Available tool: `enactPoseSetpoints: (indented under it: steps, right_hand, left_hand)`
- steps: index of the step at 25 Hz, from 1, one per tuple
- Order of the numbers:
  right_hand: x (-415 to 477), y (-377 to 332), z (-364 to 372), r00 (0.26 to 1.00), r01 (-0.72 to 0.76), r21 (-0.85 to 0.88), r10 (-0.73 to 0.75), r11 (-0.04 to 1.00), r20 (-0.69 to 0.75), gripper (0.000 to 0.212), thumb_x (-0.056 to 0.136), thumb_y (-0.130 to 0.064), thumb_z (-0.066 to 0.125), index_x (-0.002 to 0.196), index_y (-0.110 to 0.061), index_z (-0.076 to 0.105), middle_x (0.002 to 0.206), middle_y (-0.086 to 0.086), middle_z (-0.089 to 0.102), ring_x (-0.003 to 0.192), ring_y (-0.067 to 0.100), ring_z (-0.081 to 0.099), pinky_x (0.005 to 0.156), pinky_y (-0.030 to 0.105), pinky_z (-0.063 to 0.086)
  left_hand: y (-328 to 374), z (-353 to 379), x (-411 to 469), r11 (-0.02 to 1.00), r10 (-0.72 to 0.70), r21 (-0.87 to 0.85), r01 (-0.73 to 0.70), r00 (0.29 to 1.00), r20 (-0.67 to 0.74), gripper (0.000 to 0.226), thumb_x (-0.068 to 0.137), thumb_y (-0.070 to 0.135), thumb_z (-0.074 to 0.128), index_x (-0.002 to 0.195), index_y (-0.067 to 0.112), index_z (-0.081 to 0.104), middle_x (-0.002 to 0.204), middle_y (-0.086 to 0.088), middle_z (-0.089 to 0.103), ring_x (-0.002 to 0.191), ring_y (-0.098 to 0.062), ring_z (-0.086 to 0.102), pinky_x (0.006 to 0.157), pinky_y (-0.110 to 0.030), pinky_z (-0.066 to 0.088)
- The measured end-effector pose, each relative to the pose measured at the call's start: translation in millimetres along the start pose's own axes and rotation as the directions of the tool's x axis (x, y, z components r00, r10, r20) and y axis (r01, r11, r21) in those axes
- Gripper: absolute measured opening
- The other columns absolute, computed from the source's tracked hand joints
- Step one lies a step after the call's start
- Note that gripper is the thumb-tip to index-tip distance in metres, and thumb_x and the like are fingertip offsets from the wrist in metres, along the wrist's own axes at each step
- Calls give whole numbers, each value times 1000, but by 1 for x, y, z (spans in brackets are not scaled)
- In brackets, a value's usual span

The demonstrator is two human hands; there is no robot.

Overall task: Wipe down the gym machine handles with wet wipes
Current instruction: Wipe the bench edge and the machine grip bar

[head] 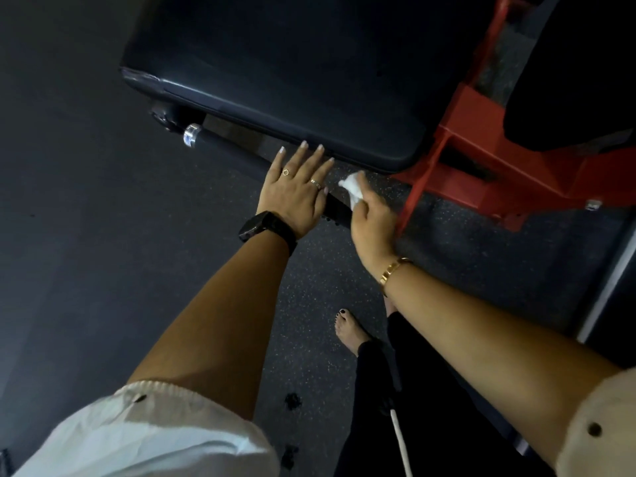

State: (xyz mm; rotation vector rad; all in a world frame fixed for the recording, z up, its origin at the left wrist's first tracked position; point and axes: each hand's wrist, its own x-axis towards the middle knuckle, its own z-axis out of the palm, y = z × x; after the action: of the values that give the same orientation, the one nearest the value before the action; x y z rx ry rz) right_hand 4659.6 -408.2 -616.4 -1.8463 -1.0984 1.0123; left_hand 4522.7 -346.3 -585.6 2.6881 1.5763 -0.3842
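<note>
Black handle bar (335, 205) runs under the dark seat pad (292, 80), with a chrome cap (191, 136) at its far end. Left hand (296, 191): forearm extended, palm down on the bar, fingers straight and spread, gripping nothing. Right hand (373, 225): wrist bent, fingers curled, pinching a crumpled white wet wipe (352, 187) at the bar, just beside the left little finger. Red frame (481, 160) stands to the right.

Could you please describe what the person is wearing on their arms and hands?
The left hand wears two gold rings, pale nail polish and a black smartwatch at the wrist; its white sleeve has a gathered cuff. The right hand has a gold bracelet at the wrist and a pale sleeve with a dark button.
</note>
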Motion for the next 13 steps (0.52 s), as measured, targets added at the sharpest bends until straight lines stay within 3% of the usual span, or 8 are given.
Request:
enactPoseSetpoints:
  steps: [2,4,6,8,11,13]
  right_hand:
    - [-15,5,9,971,216,-69,-207,974,123,52,87,11,41,135,-7,50,141,15,47,131,23,44,103,3,26]
    - [-34,26,7,933,319,-142,-285,937,220,56,88,12,40,138,-13,48,147,11,40,136,20,38,107,5,24]
    - [-42,44,-5,972,183,-143,-157,973,176,54,89,12,42,136,-14,50,147,10,41,136,22,39,105,5,25]
    - [-41,46,-11,989,-123,-113,132,986,72,47,92,7,42,134,-14,53,142,11,46,132,25,45,104,10,30]
    - [-26,36,2,906,-421,-65,423,905,23,42,98,-7,44,139,-17,48,141,13,48,126,26,50,101,26,40]
    - [-19,21,9,851,-523,-12,522,852,-57,39,99,-11,44,138,-17,48,139,14,50,123,25,52,95,24,43]
  left_hand:
    - [5,0,0,999,-34,-25,34,999,25,53,100,39,25,151,26,22,160,2,13,148,-23,-2,116,-42,-10]
    - [7,0,-1,999,-41,-32,42,999,34,53,100,38,28,151,27,19,160,3,10,148,-24,-6,116,-43,-10]
    - [7,1,-2,998,-49,-40,49,999,12,53,99,37,29,151,27,22,160,3,13,148,-24,-5,117,-42,-5]
    - [7,3,-3,995,-61,-78,59,998,-17,53,97,38,27,149,28,28,158,4,20,148,-23,0,117,-40,2]
    - [6,5,-3,993,-41,-114,39,999,-18,56,94,42,18,147,30,32,157,5,24,148,-23,4,116,-40,9]
    - [5,5,-4,994,-29,-110,26,999,-27,57,94,42,16,147,31,33,157,5,25,148,-24,5,116,-40,10]
